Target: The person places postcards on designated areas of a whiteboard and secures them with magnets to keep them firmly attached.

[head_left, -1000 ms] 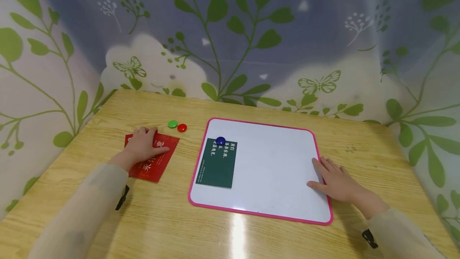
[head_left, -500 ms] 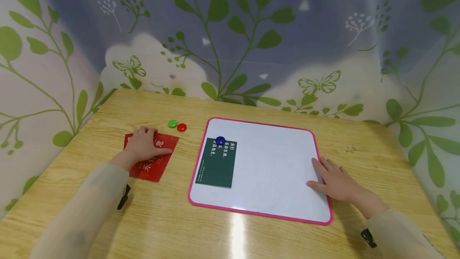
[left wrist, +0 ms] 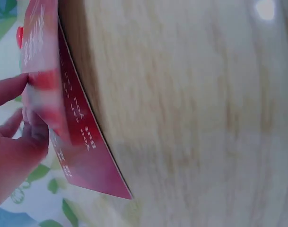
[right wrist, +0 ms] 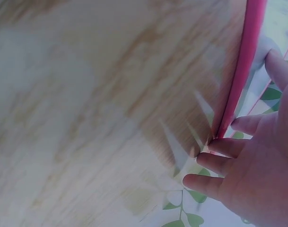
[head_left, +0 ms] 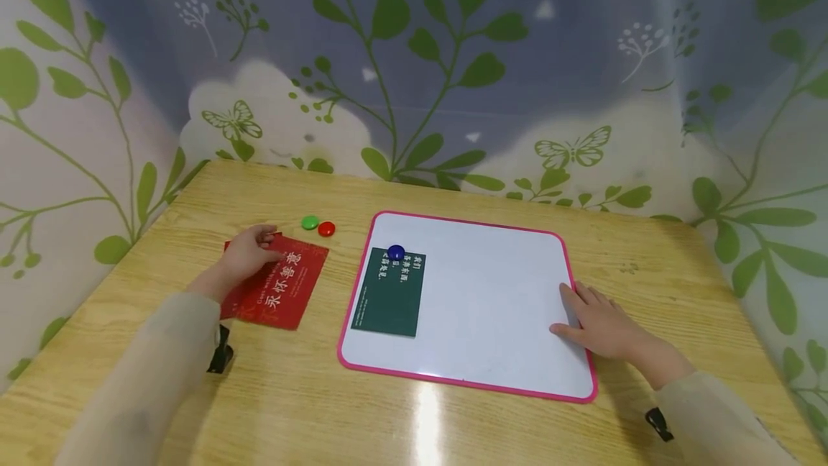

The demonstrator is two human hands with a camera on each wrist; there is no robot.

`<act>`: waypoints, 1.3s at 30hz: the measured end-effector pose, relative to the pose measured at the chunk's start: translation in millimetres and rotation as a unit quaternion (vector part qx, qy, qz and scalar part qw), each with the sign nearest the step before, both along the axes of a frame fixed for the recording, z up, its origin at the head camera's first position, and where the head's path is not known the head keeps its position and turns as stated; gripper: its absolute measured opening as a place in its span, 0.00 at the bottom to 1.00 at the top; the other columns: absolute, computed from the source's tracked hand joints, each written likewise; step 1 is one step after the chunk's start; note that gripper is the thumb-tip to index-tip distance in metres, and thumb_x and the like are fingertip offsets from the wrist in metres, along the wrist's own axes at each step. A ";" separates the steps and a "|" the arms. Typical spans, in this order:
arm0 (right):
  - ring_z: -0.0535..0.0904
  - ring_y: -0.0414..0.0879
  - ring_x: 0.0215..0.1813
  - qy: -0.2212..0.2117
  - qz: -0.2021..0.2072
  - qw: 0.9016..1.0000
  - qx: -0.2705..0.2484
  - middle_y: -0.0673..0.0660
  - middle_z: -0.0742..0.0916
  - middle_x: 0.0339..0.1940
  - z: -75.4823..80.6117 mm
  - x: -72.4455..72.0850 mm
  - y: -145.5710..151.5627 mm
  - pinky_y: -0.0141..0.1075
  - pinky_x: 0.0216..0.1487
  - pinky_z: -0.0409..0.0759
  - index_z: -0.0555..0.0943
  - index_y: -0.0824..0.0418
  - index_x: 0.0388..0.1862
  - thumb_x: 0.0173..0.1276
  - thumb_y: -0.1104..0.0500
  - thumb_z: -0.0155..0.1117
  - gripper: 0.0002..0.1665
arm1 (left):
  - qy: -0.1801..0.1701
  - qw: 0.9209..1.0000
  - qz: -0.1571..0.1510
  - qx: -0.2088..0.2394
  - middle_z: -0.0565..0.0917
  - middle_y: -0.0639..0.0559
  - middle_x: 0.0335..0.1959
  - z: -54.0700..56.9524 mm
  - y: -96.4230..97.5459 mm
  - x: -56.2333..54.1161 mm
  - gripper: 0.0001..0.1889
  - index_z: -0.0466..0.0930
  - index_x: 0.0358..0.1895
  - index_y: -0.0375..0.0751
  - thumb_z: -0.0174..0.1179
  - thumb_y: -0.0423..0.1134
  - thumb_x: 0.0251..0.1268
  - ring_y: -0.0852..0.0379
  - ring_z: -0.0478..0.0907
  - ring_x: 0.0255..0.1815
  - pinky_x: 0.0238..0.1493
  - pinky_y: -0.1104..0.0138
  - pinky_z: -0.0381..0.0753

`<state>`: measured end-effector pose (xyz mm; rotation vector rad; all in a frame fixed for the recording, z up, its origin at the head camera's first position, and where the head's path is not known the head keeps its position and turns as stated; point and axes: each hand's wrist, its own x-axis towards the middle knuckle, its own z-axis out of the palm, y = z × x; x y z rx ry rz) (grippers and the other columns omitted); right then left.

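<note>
My left hand (head_left: 249, 254) pinches the left side of a red card (head_left: 291, 286) printed with white characters. In the left wrist view this card stands tilted over a second red card (left wrist: 99, 170), which lies mostly hidden beneath it. At the right edge of a whiteboard (head_left: 498, 293) with a pink rim, my right hand (head_left: 604, 326) rests with fingers extended. The right wrist view shows its fingertips (right wrist: 219, 145) along the pink rim (right wrist: 243, 66). A dark green card (head_left: 388, 308) lies on the board's left part, with a round blue magnet (head_left: 397, 253) on its top edge.
Two round magnet-like discs, a green one (head_left: 310, 222) and a red one (head_left: 326, 229), lie on the wooden table (head_left: 291, 394) behind the red cards. A leaf-patterned curtain (head_left: 427, 92) borders the table at the back and sides.
My left hand has drawn back slightly to the left, its fingers now curled at the card's edge. The top red card has shifted a little right, uncovering its print. My right hand stays put.
</note>
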<state>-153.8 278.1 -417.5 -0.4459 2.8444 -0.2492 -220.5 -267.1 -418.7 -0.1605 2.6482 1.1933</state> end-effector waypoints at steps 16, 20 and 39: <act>0.57 0.77 0.66 -0.008 -0.001 1.000 -0.004 0.79 0.62 0.67 2.0 -0.4 0.1 0.69 0.60 0.58 0.58 0.74 0.69 0.62 0.38 0.58 0.51 | -0.070 0.980 0.036 0.181 0.61 0.36 0.71 1.9 -11.3 -1.8 0.29 0.53 0.72 0.38 0.44 0.46 0.73 0.46 0.66 0.65 0.64 0.60 0.70; 0.57 0.77 0.65 -0.007 0.001 1.000 -0.004 0.80 0.62 0.66 2.7 -0.3 -0.4 0.69 0.60 0.58 0.58 0.74 0.68 0.62 0.39 0.59 0.50 | -0.082 0.973 0.050 0.210 0.59 0.38 0.72 5.2 -9.4 -2.3 0.30 0.52 0.73 0.41 0.45 0.46 0.72 0.55 0.69 0.59 0.52 0.74 0.76; 0.58 0.77 0.65 -0.006 0.002 1.000 -0.002 0.79 0.63 0.66 3.0 0.1 -2.3 0.68 0.60 0.60 0.58 0.74 0.68 0.62 0.39 0.59 0.50 | -0.063 0.954 0.048 0.289 0.71 0.51 0.55 24.9 42.1 -2.2 0.27 0.54 0.72 0.39 0.45 0.41 0.73 0.72 0.73 0.36 0.42 0.78 0.76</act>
